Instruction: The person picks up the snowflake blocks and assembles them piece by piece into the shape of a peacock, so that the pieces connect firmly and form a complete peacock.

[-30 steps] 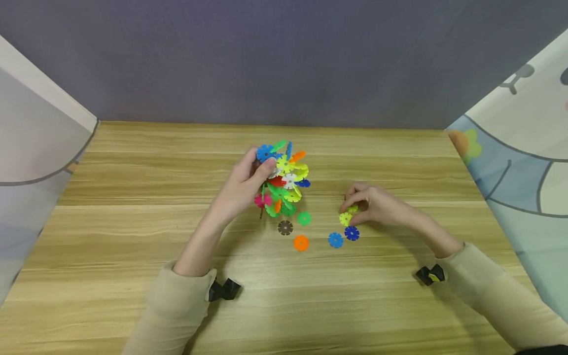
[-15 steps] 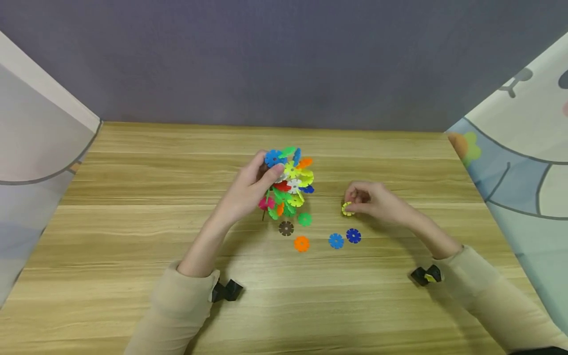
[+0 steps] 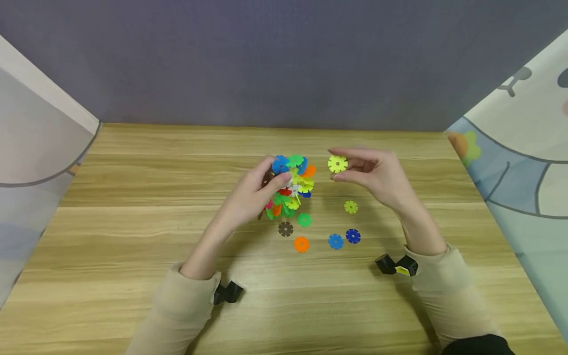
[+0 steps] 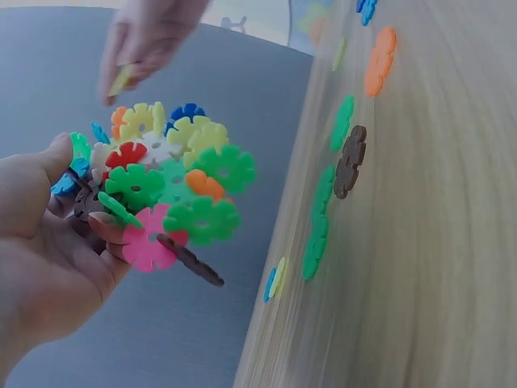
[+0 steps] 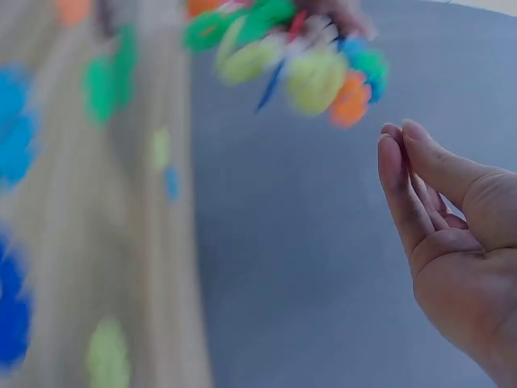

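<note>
My left hand [image 3: 250,197] grips a bushy cluster of interlocking snowflake discs [image 3: 281,199] in many colours, held above the table. In the left wrist view a pink disc [image 4: 145,250] and a brown disc [image 4: 194,263] stick out at the cluster's lower end. To its right, my right hand [image 3: 377,175] pinches one yellow snowflake disc [image 3: 337,169] between thumb and fingers, apart from the cluster. That disc shows nearly edge-on in the left wrist view and is hidden behind the fingertips in the right wrist view, which is blurred.
Loose discs lie on the wooden table [image 3: 133,207]: yellow [image 3: 351,211], dark blue [image 3: 353,240], light blue [image 3: 336,245], orange [image 3: 301,248], brown [image 3: 286,233] and green [image 3: 304,220]. A grey panel [image 3: 275,64] rises behind the table, with printed panels at both sides.
My right hand has picked a yellow disc off the table and carried it up and left towards the cluster. The left hand has shifted slightly right and tilted the cluster.
</note>
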Tool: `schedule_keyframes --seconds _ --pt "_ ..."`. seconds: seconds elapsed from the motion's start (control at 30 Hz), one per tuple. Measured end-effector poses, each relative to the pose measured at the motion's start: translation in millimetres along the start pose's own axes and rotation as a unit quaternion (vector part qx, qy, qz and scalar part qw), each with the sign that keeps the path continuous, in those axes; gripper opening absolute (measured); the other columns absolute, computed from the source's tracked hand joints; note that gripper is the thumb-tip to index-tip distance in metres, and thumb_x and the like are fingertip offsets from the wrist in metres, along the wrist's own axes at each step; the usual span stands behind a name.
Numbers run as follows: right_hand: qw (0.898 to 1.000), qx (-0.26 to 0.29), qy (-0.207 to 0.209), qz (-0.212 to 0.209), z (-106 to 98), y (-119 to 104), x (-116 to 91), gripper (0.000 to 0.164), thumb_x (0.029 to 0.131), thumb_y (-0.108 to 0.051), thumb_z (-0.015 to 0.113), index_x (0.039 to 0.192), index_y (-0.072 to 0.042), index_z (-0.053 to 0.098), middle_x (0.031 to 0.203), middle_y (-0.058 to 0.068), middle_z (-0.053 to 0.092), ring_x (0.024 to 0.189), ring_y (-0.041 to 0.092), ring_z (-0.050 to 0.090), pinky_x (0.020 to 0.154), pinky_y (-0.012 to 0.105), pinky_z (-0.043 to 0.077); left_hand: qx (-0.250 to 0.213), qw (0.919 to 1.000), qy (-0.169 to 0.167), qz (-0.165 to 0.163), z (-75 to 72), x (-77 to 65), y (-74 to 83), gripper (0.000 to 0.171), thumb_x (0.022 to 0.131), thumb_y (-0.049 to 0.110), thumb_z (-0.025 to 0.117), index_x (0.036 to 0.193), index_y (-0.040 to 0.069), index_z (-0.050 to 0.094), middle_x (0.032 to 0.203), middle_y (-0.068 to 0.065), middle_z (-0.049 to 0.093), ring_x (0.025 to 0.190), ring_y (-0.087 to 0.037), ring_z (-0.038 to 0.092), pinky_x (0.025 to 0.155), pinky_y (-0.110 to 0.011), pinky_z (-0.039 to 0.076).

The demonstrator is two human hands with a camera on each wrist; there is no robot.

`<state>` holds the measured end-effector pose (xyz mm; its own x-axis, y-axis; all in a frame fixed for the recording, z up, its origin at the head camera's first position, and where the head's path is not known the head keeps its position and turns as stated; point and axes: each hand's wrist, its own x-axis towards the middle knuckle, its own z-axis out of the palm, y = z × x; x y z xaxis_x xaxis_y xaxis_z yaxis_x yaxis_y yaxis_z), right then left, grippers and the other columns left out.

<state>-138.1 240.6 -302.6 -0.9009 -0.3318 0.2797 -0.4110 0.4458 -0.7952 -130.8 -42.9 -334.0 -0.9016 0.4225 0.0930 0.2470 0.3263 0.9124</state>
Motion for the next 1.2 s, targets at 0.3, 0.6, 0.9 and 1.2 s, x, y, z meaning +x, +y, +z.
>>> schedule_keyframes --seconds 0.3,0.6,0.9,1.2 --pt "0.997 0.004 0.023 -0.07 27 -31 11 0.041 0.077 0.003 0.087 0.116 -0.004 0.077 0.107 0.01 0.077 0.08 0.01 0.064 0.077 0.018 0.057 0.108 0.9932 0.001 0.043 6.7 -2.9 2.1 0.025 0.107 0.047 0.05 0.109 0.023 0.052 0.079 0.0 0.054 0.068 -0.015 0.048 0.061 -0.029 0.043" --pt "0.994 -0.039 0.016 -0.101 35 -32 10 0.036 0.077 -0.005 0.089 0.111 -0.009 0.079 0.098 0.001 0.074 0.085 0.017 0.059 0.077 0.019 0.05 0.222 0.9688 0.018 0.108 13.9 -5.7 4.3 0.021 0.111 0.034 0.046 0.106 0.015 0.053 0.082 0.002 0.054 0.066 -0.012 0.049 0.057 -0.025 0.04" --pt "0.992 -0.084 -0.001 -0.093 38 -34 9 0.035 0.078 -0.01 0.089 0.112 -0.011 0.08 0.099 -0.001 0.074 0.09 0.014 0.061 0.077 0.018 0.048 0.282 0.9499 0.023 0.133 16.0 -7.2 4.3 0.02 0.11 0.033 0.047 0.11 0.013 0.053 0.078 0.003 0.05 0.067 -0.013 0.046 0.055 -0.024 0.036" --pt "0.991 -0.08 0.015 -0.105 48 -32 12 0.043 0.084 -0.009 0.083 0.126 -0.008 0.074 0.118 0.006 0.078 0.116 0.02 0.069 0.101 0.031 0.056 0.268 0.9546 0.031 0.127 16.6 -6.5 4.0 0.021 0.111 0.034 0.046 0.109 0.013 0.051 0.08 0.003 0.054 0.068 -0.013 0.049 0.057 -0.026 0.041"
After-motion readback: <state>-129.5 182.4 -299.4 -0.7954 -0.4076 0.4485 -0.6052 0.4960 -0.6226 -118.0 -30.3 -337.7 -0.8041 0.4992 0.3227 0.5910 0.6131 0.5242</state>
